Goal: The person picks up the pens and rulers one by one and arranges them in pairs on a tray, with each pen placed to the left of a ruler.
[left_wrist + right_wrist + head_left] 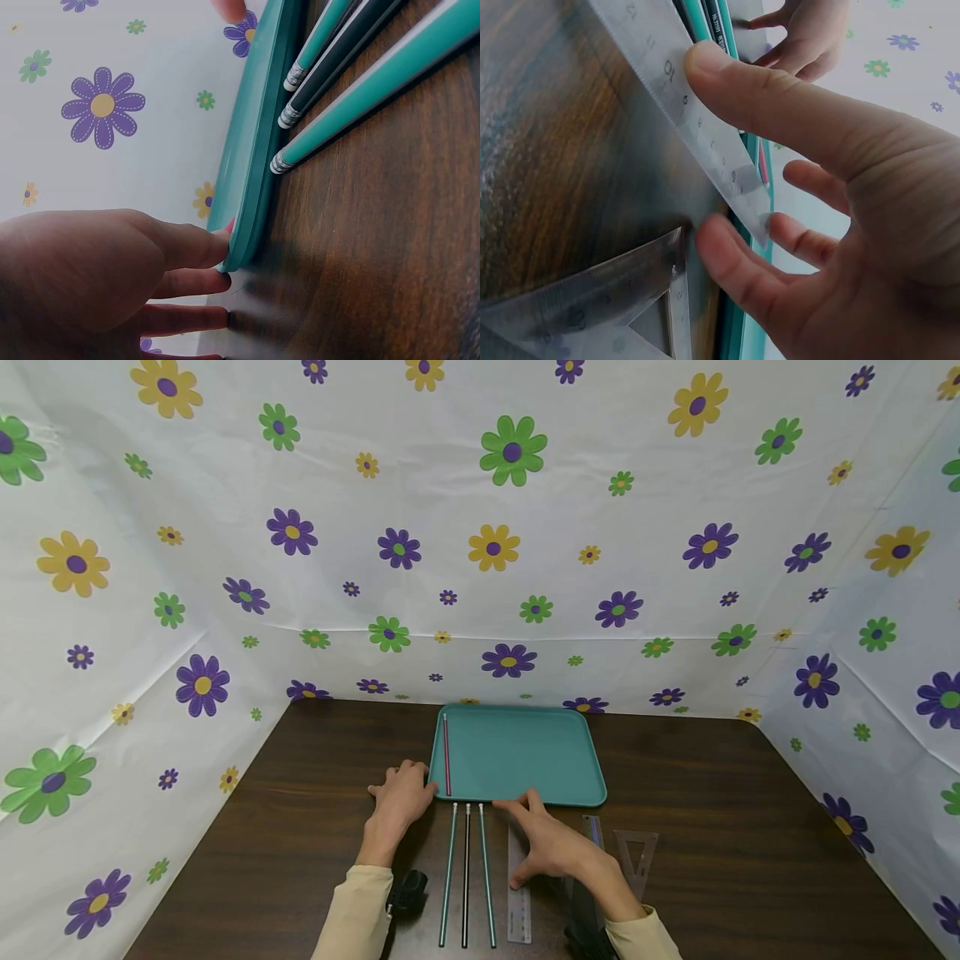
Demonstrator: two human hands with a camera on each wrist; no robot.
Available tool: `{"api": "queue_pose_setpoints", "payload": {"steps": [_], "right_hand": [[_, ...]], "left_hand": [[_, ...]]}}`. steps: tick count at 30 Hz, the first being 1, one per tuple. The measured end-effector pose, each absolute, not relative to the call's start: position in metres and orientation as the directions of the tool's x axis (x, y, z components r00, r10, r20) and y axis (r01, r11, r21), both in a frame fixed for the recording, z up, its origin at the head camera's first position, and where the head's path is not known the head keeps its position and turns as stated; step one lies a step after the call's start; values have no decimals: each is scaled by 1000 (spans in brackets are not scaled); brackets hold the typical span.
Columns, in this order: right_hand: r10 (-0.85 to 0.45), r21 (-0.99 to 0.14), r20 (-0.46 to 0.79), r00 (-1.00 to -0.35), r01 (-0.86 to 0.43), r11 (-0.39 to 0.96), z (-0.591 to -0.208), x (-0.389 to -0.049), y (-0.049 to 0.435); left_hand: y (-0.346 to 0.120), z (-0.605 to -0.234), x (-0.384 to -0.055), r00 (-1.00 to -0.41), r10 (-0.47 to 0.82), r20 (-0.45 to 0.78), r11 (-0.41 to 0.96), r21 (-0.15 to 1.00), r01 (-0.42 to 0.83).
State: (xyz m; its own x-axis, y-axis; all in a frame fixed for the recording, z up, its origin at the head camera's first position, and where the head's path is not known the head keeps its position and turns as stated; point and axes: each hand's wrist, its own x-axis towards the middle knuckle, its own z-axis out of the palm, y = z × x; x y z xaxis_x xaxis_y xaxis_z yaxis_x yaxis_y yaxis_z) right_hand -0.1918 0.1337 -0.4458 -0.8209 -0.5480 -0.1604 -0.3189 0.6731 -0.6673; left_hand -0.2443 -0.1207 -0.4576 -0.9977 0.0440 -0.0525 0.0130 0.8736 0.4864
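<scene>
Cloth, white, printed with flowers: stands behind the table and along both its sides.

Table, dark wood grain: bears all items below.

Tray, teal, rimmed: lies toward the table's far edge.

Right hand: fingers spread wide, thumb over the clear ruler and fingers toward its tray end; not closed round it. Whether skin meets plastic cannot be told.

Left hand: at the tray's near left corner, thumb against the rim, other fingers extended and apart; grips nothing. Suitably placed, it appears, to steady the tray; light pressure should suffice.

Clear ruler, piece in hand: on the table, right of the three pencils, seemingly flat. Being thin, it likely offers little edge to pinch; best taken with thumb and fingers drawn in on opposite long edges, one edge tipped first, then raised level. A sideways sweep could roll the nearest pencil.

Set square, transparent: beyond the hand, to the right.

Second ruler: partly hidden by the right wrist; care advised against catching it.

Pencils, three, teal, black, teal: side by side, eraser ends just beside the rim.

Red pencil: inside the tray, along its left wall.
</scene>
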Motion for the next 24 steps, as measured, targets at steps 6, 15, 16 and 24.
{"api": "queue_pose_setpoints", "payload": {"steps": [6,15,16,24], "right_hand": [[-556,-718,-150,-817,-297,629,-445,-191,134],[-535,-764,-151,-831,-245,597,-445,-191,134],[-534,-768,-148,-833,-243,593,-445,-190,134],[-554,-803,-87,-828,-271,531,-442,-191,136]], "left_hand": [[-121,-457,-245,-997,54,-54,873,487,20],[-120,-457,-244,-997,45,-56,872,490,12],[-120,-457,-244,-998,44,-51,873,488,14],[-121,-459,-245,-998,41,-47,876,482,14]]}}
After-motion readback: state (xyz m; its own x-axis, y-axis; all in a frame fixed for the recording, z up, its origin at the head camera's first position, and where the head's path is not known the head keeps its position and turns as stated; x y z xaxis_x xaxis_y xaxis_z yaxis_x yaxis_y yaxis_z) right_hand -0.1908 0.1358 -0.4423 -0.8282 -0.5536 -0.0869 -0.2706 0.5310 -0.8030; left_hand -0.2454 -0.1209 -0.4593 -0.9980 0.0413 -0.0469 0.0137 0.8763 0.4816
